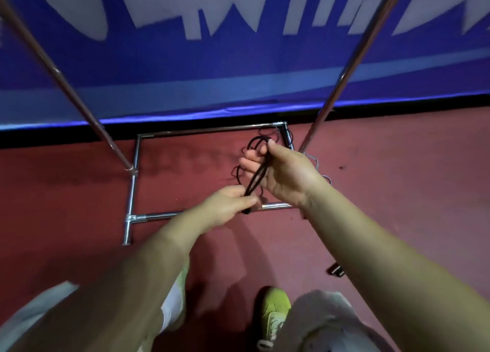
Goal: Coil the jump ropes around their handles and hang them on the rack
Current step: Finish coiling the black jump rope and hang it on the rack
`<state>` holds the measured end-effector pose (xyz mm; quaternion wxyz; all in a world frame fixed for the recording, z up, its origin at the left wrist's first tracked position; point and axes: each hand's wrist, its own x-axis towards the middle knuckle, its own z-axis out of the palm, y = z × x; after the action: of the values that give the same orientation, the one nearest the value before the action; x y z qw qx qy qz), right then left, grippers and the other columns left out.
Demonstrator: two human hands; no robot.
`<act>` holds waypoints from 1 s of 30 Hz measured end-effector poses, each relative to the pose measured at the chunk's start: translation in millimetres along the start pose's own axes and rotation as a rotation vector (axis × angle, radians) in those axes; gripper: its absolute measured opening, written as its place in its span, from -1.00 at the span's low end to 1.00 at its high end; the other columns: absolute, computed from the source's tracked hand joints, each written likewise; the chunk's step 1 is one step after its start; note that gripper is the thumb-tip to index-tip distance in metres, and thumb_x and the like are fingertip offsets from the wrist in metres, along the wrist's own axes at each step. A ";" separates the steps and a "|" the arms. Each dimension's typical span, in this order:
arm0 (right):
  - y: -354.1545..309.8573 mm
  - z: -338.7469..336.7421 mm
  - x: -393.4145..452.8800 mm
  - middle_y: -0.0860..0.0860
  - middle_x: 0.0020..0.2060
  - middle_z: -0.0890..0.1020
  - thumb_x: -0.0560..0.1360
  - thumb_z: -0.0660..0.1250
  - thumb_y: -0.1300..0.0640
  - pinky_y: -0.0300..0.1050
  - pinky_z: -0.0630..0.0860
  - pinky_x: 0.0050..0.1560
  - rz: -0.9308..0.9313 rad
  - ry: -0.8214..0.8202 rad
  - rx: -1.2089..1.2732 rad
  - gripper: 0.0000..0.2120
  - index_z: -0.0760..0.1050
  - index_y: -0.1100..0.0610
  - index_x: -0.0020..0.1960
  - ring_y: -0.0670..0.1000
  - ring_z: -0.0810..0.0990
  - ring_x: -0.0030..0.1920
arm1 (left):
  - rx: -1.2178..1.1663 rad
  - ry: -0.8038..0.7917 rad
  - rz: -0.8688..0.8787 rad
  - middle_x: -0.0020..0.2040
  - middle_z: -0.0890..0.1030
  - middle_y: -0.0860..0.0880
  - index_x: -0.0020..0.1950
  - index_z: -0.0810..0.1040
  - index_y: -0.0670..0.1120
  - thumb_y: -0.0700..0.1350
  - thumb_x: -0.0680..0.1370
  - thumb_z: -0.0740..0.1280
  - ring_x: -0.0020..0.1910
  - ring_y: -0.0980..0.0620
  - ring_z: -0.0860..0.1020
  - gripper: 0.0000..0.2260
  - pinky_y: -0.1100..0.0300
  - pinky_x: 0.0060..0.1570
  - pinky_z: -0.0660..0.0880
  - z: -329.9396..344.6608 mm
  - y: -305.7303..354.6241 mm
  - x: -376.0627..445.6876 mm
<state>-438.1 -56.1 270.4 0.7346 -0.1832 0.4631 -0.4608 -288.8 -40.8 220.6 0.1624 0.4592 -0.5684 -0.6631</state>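
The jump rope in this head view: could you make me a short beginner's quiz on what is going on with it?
1. True or false: the black jump rope lies untouched on the red floor.
2. Which hands hold the rope? A) only the left hand B) only the right hand C) both
3. Fill in: the metal rack stands in front of a ____ banner with white lettering.

Key:
1. False; it is held up in doubled strands above the rack's base.
2. C; the right hand grips the upper loops, the left pinches the lower end.
3. Blue.
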 end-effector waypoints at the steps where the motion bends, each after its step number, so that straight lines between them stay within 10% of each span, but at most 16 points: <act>1: -5.7 9.2 -9.9 0.04 -0.31 0.65 0.67 0.02 0.07 -0.02 0.50 0.07 -0.027 0.003 -0.031 -0.66 0.38 0.13 -0.22 0.03 0.68 -0.19 | 0.028 0.006 0.009 -0.19 0.61 -0.01 -0.18 0.58 -0.03 -0.08 0.53 0.34 -0.18 0.16 0.54 -0.90 0.17 0.03 0.41 -5.0 7.2 -10.3; 11: 33.5 17.0 -97.4 0.07 0.23 0.59 0.51 0.01 -0.33 0.08 0.20 0.40 -0.118 0.010 -0.337 -0.32 0.51 0.18 0.26 0.09 0.43 0.38 | -0.163 0.123 0.244 -0.06 0.68 0.09 -0.15 0.62 -0.08 -0.23 0.64 0.15 -0.01 0.21 0.61 -0.71 0.42 0.03 0.45 -8.9 86.9 -112.5; 18: 82.7 59.6 -116.0 0.33 -0.08 0.55 0.39 0.43 -0.09 -0.09 0.42 -0.12 -0.266 -0.217 -0.655 -0.44 0.42 0.32 0.16 0.07 0.48 -0.16 | -0.713 0.250 0.160 0.10 0.62 -0.08 -0.20 0.49 -0.12 -0.14 0.67 0.09 0.28 -0.06 0.46 -0.70 0.04 0.36 0.25 -13.5 122.8 -131.4; 20: 79.4 67.2 -113.4 0.11 -0.16 0.54 0.37 0.42 -0.06 -0.14 0.41 -0.15 -0.273 -0.245 -0.667 -0.56 0.48 0.22 0.10 -0.03 0.48 -0.21 | -0.757 0.289 0.165 0.06 0.63 -0.05 -0.20 0.48 -0.11 -0.11 0.67 0.07 0.35 -0.08 0.43 -0.69 0.04 0.38 0.22 -18.7 130.1 -130.2; 30: 72.0 65.1 -110.4 -0.02 -0.32 0.63 0.41 0.33 0.16 -0.13 0.58 -0.25 -0.125 -0.362 -0.367 -0.82 0.39 0.20 -0.07 0.00 0.65 -0.30 | -0.717 0.475 0.181 0.06 0.64 0.01 -0.09 0.56 -0.02 0.05 0.66 0.05 0.22 0.01 0.54 -0.66 0.17 0.01 0.40 -30.0 118.4 -102.9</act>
<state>-362.5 63.7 309.6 0.7303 -0.4209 0.3875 -0.3732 -247.2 -18.7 373.3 0.4950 0.4620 -0.2873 -0.6775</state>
